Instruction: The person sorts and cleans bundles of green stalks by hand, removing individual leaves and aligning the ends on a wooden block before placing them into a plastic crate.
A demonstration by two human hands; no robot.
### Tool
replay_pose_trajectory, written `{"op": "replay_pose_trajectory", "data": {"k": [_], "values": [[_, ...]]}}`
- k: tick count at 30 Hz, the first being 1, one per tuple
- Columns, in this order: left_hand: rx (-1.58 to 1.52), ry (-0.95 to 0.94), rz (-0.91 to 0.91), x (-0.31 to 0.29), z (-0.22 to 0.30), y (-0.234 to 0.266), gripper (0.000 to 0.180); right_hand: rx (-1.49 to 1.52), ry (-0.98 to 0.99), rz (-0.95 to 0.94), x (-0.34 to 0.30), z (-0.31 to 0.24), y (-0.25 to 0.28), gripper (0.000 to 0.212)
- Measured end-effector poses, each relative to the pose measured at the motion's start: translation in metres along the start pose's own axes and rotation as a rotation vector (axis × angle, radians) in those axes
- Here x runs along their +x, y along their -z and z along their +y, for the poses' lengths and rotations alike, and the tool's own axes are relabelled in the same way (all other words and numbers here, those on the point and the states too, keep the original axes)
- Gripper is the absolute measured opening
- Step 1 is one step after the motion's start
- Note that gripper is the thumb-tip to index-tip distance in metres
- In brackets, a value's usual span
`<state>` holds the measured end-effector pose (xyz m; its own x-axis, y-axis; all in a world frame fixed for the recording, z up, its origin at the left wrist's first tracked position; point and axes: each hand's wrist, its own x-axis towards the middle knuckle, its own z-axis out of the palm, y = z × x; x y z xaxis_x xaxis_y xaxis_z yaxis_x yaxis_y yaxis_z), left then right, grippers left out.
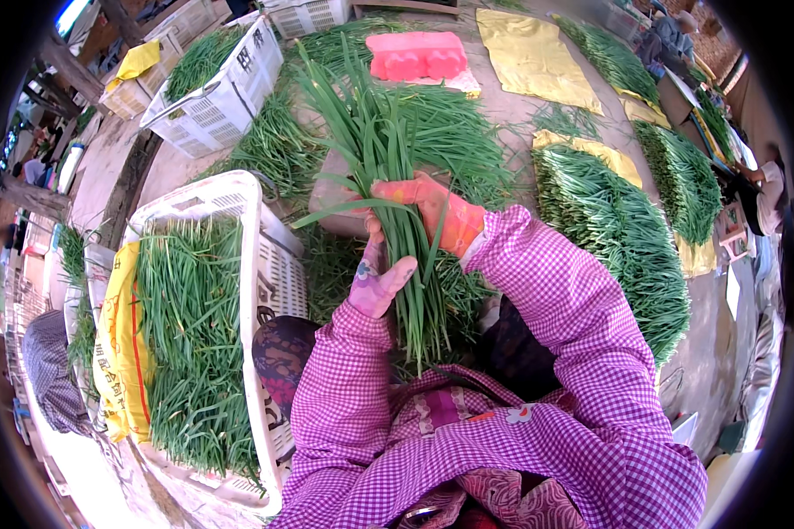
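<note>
A loose bunch of garlic chives (pixel 375 141) is held up in front of me, its leaf tips fanning out at the far end and its other ends hanging toward my lap. My right hand (pixel 445 216), in an orange glove, closes over it from the right. Lower down, my left hand (pixel 378 278), in a pale pink glove, holds the bunch from its left side with the thumb showing. The left fingers are partly hidden behind the leaves. Beyond the bunch lies a pile of loose garlic chives (pixel 459 141).
At my left stands a white plastic crate (pixel 254 256) packed with chives, with a yellow sack (pixel 122 344) along its side. Another white crate (pixel 229 97) sits farther off. Bundled chives (pixel 609 229) lie in rows at right. A pink block (pixel 417 57) and yellow sheet (pixel 536 57) are ahead.
</note>
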<state>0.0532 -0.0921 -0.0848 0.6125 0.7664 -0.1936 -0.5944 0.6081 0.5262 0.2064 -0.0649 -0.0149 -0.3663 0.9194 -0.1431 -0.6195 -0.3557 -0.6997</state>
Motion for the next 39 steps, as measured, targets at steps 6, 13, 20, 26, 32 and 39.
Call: {"op": "replay_pose_trajectory", "data": {"k": [6, 13, 20, 26, 32, 39], "values": [[0.388, 0.032, -0.284, -0.009, -0.012, -0.007, 0.051, -0.521, 0.062, -0.09, -0.001, 0.009, -0.016, 0.034], [0.501, -0.048, -0.259, 0.005, -0.022, 0.02, 0.037, -1.167, 0.371, -0.013, 0.017, 0.008, 0.023, 0.038], [0.061, -0.144, 0.031, -0.003, -0.012, -0.01, 0.027, -0.513, 0.162, 0.383, 0.003, -0.016, 0.013, 0.036], [0.225, -0.015, 0.121, 0.0, -0.009, 0.01, 0.031, -0.496, 0.468, 0.546, 0.003, -0.03, 0.012, 0.027], [0.348, -0.081, 0.26, 0.009, -0.023, 0.018, 0.024, -1.026, 0.817, 0.46, 0.004, -0.02, 0.006, 0.024], [0.388, 0.057, 0.343, 0.01, -0.031, 0.012, 0.019, -1.98, 0.925, 0.302, 0.001, -0.005, -0.011, 0.035]]}}
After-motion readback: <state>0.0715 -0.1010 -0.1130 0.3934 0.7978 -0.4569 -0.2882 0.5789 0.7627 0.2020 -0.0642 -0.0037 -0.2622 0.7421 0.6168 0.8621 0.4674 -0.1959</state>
